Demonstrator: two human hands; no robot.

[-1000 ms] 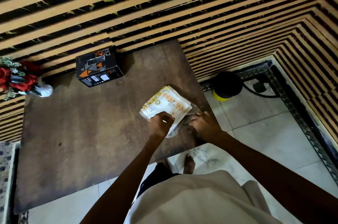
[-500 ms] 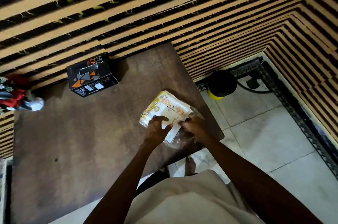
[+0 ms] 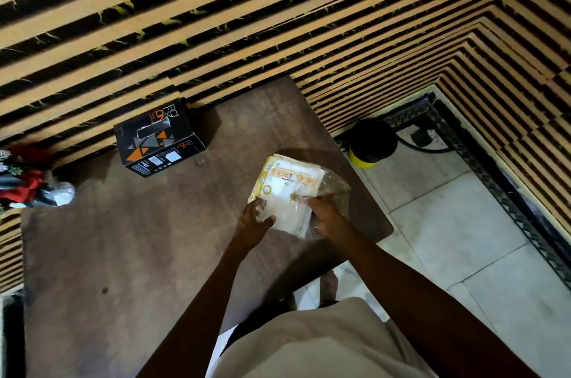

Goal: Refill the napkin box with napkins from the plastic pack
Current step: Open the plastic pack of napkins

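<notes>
Left fingers: the left hand (image 3: 255,221) curls over the near-left corner of the plastic pack (image 3: 290,189), pinching it.
Right fingers: the right hand (image 3: 324,217) is closed on the pack's near-right edge, among loose clear film; which layer it holds, I cannot tell.
Pack: at the right side of the table (image 3: 123,254), close to its edge, white napkins (image 3: 285,217) showing at the near end.
Napkin box: the black box (image 3: 159,139) stands well apart, by the striped wall.
Risk, tearing: opposing pulls could rip the film and spill napkins.
Risk, edge: a slipped pack may fall onto the tiled floor (image 3: 448,238).
Risk, crumpling: a tight pinch could crease the stack.
</notes>
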